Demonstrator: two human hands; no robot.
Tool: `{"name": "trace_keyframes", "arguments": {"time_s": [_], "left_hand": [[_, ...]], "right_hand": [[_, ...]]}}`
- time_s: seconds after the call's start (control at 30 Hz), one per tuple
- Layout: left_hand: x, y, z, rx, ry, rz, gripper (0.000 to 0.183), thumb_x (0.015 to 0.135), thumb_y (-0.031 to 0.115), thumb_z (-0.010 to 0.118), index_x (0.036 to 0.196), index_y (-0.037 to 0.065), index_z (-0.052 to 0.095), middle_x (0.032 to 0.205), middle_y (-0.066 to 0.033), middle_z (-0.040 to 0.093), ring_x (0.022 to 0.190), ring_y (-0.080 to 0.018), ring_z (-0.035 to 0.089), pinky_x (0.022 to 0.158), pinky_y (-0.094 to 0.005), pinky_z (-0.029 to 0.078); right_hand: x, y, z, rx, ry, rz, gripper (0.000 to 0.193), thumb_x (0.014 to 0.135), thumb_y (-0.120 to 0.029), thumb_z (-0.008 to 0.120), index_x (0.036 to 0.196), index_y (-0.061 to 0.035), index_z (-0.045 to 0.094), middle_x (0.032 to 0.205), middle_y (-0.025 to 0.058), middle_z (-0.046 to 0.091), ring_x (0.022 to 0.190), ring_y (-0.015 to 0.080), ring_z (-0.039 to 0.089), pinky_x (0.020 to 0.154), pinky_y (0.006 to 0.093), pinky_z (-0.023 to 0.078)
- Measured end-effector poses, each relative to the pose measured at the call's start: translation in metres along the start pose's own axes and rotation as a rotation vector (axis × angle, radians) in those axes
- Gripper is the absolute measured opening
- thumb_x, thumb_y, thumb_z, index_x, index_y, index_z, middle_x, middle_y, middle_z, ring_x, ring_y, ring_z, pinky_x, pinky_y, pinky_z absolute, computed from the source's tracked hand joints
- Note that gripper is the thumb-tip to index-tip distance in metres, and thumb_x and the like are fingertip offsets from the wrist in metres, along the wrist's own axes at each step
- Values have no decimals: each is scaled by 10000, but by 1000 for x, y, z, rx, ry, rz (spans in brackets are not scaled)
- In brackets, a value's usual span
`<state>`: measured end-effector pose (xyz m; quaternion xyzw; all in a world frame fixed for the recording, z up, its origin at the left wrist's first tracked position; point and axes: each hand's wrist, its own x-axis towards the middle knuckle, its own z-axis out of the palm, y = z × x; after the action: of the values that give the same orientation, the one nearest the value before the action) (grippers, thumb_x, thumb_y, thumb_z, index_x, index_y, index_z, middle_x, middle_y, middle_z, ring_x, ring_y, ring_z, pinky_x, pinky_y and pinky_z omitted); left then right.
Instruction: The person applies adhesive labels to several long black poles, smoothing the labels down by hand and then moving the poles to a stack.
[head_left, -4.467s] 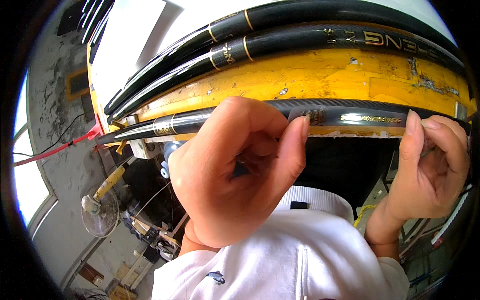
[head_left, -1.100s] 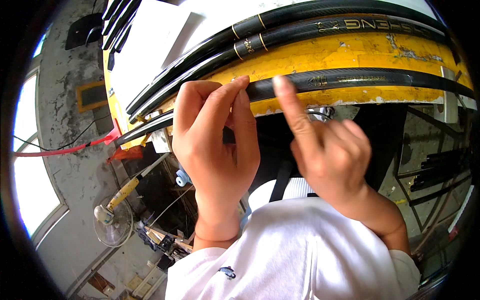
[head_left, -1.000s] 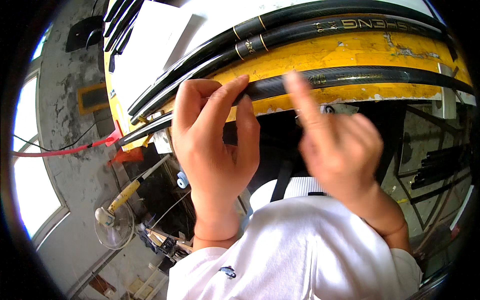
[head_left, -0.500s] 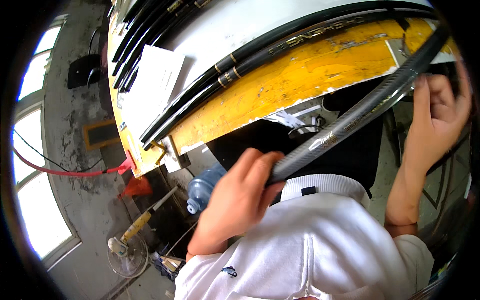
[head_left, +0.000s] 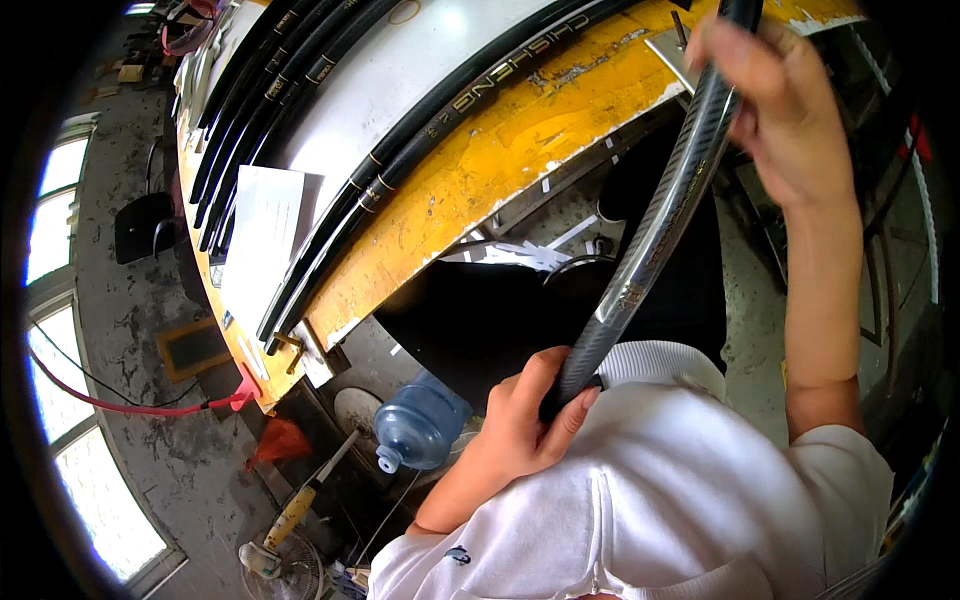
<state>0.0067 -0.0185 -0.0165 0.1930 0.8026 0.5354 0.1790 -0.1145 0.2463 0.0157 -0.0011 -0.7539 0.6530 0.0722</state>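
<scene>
1. A long, glossy black rubber hose with a fine ribbed weave (head_left: 655, 225) ran as a slanted line from near, at the person's white-clad chest, up to the far right of the scene.
2. Its near end sat inside the curled fingers of the left hand (head_left: 525, 425); its far end passed under the right hand (head_left: 785, 110).
3. It hung clear of the bench, nearly straight, with bright highlights along its middle.

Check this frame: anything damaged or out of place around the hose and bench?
The yellow bench edge has chipped, worn paint. A blue water jug lies on its side on the floor below. The black hose held by left hand and right hand shows no visible damage.
</scene>
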Motion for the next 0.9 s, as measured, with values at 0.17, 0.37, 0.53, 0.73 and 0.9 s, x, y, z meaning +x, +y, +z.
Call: {"name": "trace_keyframes", "arguments": {"time_s": [0.17,0.37,0.53,0.73,0.9], "left_hand": [[12,-2,5,31,49,16,303,844,43,667,1081,-68,516,655,-91,535,523,-154,502,494,-255,386],[5,-2,4,102,77,23,289,832,19,670,1063,-67,520,621,-69,486,497,-116,449,479,-235,354],[15,-10,8,59,77,73,279,831,15,673,1053,-67,524,608,-51,482,502,-102,440,478,-233,351],[6,-11,5,58,29,43,275,821,30,687,1040,-60,545,606,-46,462,505,-103,434,477,-238,348],[31,-10,5,241,11,218,325,796,47,715,1052,-48,540,604,-106,474,483,-169,446,479,-266,372]], "right_hand": [[-67,31,68,133,-258,116,367,631,-280,753,851,-103,519,661,-69,477,562,38,464,502,206,346],[-19,13,18,127,-39,39,339,792,-314,660,1026,-92,554,688,-85,438,580,9,397,488,162,278],[-64,21,61,72,-254,209,456,637,-207,769,1016,-63,560,674,-55,498,613,37,493,536,202,369],[-15,2,-3,18,41,117,414,801,-321,633,1122,-63,592,681,-77,449,564,13,382,470,167,284],[-94,33,56,202,-250,119,155,722,-166,734,728,-49,632,669,-3,599,607,83,520,598,237,431]]}}
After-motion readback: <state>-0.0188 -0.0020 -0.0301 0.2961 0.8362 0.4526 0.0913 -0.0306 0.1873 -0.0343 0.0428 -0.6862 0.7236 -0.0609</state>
